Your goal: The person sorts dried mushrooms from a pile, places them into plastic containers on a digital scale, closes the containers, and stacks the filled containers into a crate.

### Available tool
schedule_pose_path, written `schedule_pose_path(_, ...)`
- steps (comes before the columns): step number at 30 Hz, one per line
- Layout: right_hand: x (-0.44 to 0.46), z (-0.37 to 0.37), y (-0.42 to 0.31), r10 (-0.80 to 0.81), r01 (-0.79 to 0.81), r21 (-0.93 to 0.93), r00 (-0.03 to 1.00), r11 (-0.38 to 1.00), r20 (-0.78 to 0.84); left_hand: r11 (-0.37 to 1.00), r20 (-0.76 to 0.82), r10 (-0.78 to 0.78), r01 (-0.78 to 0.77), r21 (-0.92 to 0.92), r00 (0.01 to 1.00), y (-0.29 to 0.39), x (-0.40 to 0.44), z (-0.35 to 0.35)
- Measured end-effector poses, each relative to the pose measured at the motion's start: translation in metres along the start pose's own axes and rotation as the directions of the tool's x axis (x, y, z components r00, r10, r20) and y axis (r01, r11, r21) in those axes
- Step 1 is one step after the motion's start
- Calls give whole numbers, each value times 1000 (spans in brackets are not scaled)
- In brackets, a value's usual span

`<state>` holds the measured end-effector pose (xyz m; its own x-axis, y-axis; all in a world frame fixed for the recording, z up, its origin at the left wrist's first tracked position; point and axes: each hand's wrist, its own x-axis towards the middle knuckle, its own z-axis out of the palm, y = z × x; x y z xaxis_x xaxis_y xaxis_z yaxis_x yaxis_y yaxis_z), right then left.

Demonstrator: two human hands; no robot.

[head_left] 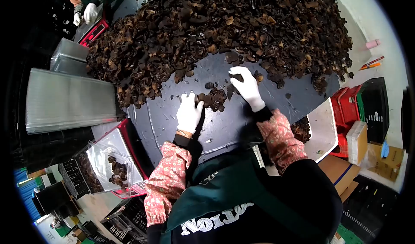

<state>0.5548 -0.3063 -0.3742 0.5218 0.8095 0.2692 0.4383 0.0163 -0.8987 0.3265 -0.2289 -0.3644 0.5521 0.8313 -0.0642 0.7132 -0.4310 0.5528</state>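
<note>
Dark brown, curled pieces that look like dried wood ear mushrooms form a large pile (233, 23) on the grey table (173, 127). Nearer to me lies a small cluster of the mushrooms (214, 100). My left hand (188, 114), in a white glove, rests at the cluster's left side, fingers and thumb apart, touching its edge. To the right of the cluster, my right hand (247, 87), also white-gloved, has its fingers curled round a dark mushroom piece (237, 77). Its palm side is partly hidden.
At left, a stack of clear plastic trays (71, 101) stands behind a red scale (123, 157) bearing a clear container of mushrooms. Another person's gloved hands (90, 14) are by a second red scale (93, 32). At right are a white bin (322, 133) and red crates (346, 110).
</note>
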Motion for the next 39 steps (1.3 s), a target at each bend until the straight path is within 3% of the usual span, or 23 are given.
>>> schedule_pose_path(4,-34,-10,5,-213,216,-155,976,964,38,994,-123,14,-26,-101,992,-4,-21,11)
schedule_pose_path(6,-40,-4,-8,-283,315,-291,948,903,147,939,-154,-183,127,-319,971,-6,-31,9)
schedule_pose_path(11,-37,23,-49,-105,444,-530,828,723,551,742,-104,-260,130,-658,960,-33,-68,-35)
schedule_pose_path(12,-36,34,-42,-158,512,-549,810,661,565,661,-72,-276,135,-738,958,-30,-80,-58)
schedule_pose_path(14,-31,42,-50,-139,568,-562,766,601,627,654,-186,-352,99,-750,917,-33,-103,-97)
schedule_pose_path(16,-20,44,-56,-106,616,-534,706,579,700,717,-386,-375,0,-697,843,-57,-128,-127)
schedule_pose_path(20,-12,50,-36,-263,595,-361,713,718,650,794,-589,-522,98,-600,617,-89,-184,-196)
schedule_pose_path(22,-11,48,-39,-309,588,-306,718,749,624,830,-649,-532,181,-528,543,-125,-211,-221)
schedule_pose_path(24,-12,48,-49,-281,545,-309,745,779,606,912,-755,-402,152,-381,518,-141,-238,-232)
schedule_pose_path(26,-5,51,-52,-310,474,-207,791,856,528,965,-821,-224,234,-114,525,-155,-251,-233)
schedule_pose_path(27,-1,58,-51,-254,357,-146,847,923,466,961,-807,-264,213,-175,528,-157,-256,-232)
schedule_pose_path(28,1,68,-54,-133,160,-29,896,987,423,970,-808,-234,189,-154,541,-157,-258,-230)
schedule_pose_path(29,0,78,-63,-77,80,10,910,997,407,971,-800,-210,214,-105,562,-169,-261,-225)
schedule_pose_path(30,0,92,-83,-86,93,5,898,996,432,966,-773,-188,258,-32,606,-176,-268,-222)
schedule_pose_path(31,-2,112,-105,-108,57,118,869,991,483,964,-765,-204,263,-47,611,-175,-268,-217)
schedule_pose_path(32,-6,132,-132,-127,13,214,840,977,528,957,-723,-84,258,133,686,-177,-268,-218)
schedule_pose_path(35,-34,193,-220,-190,-155,400,692,903,696,932,-634,-123,309,191,763,-177,-280,-211)
schedule_pose_path(36,-46,217,-244,-181,-188,386,648,903,739,933,-627,-116,302,197,770,-180,-285,-208)
schedule_pose_path(38,-68,273,-270,-397,-124,568,595,814,699,958,-639,-95,245,150,763,-181,-287,-207)
schedule_pose_path(39,-74,286,-293,-564,196,559,542,805,623,961,-638,-89,235,148,765,-183,-289,-206)
